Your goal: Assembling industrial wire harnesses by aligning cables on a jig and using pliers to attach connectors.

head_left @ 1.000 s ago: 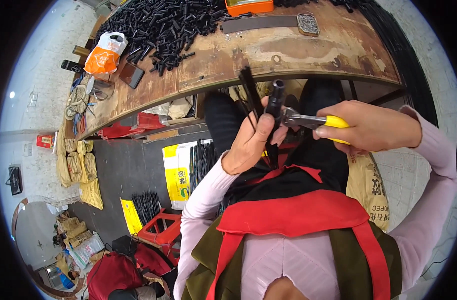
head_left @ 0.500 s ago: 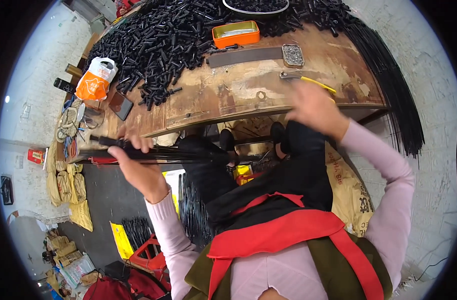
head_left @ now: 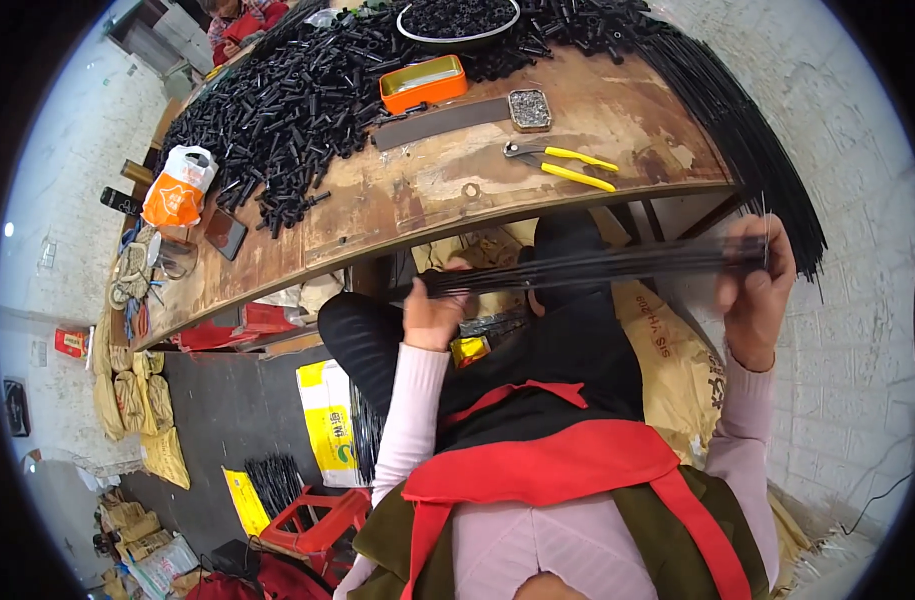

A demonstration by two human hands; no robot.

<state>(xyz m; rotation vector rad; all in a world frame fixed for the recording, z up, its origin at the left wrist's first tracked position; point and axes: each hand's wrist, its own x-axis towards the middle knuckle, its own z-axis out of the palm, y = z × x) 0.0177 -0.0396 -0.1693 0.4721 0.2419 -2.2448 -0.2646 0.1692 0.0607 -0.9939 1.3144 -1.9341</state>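
Observation:
A bundle of thin black rods (head_left: 587,266) stretches level across my lap, just below the edge of the wooden table (head_left: 417,205). My left hand (head_left: 435,312) grips its left end. My right hand (head_left: 755,290) holds the right end, beside a long sheaf of black rods (head_left: 747,120) that hangs over the table's right side. Yellow-handled pliers (head_left: 562,163) lie on the table above the bundle, with no hand on them.
Several short black tubes (head_left: 287,95) are heaped over the table's far left. An orange tin (head_left: 423,82), a small tray of metal bits (head_left: 529,108), a round bowl (head_left: 457,20) and an orange-and-white bag (head_left: 177,188) stand there. Yellow sacks (head_left: 329,420) and a red crate (head_left: 312,520) sit on the floor.
The pliers left my right hand and now lie on the table. My left hand swung the rod bundle from the left to across my lap, and my right hand took its other end.

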